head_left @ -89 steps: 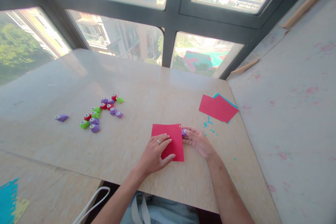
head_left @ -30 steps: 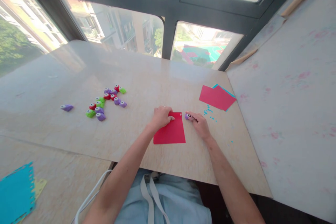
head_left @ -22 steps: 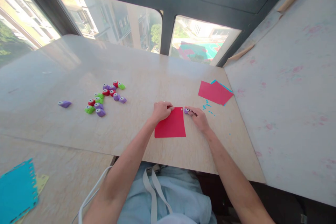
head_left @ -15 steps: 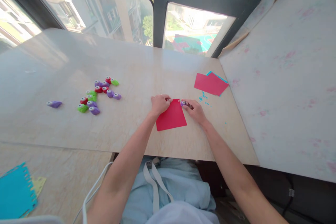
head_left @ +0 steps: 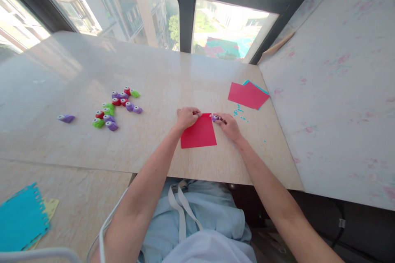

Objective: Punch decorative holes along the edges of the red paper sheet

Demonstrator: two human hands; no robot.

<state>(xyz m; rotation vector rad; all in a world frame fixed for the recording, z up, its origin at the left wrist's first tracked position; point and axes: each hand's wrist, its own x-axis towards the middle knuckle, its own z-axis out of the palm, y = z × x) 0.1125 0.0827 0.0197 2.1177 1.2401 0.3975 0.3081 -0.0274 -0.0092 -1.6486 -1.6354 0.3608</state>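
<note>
A square sheet of red paper [head_left: 199, 132] lies on the table in front of me, with a small pale hole near its upper right corner. My left hand [head_left: 187, 117] grips the sheet's upper left part, fingers pinched at the top edge. In my right hand [head_left: 227, 125] is a small purple craft punch [head_left: 215, 118], its round white-and-dark top facing up, right beside the paper's upper right corner. Whether the punch's jaw is around the paper edge I cannot tell. My right fingers are closed around it.
Several red, green and purple craft punches [head_left: 108, 111] cluster at the left; one purple punch [head_left: 66, 118] lies apart. Red sheets [head_left: 247, 95] over blue ones lie back right, near blue paper bits [head_left: 238, 111]. Blue notched paper [head_left: 23, 218] sits lower left by a white cable [head_left: 101, 236].
The red sheet has turned slightly and its lower edge has shifted a little left. Both hands keep their grips. The whole view has tilted slightly.
</note>
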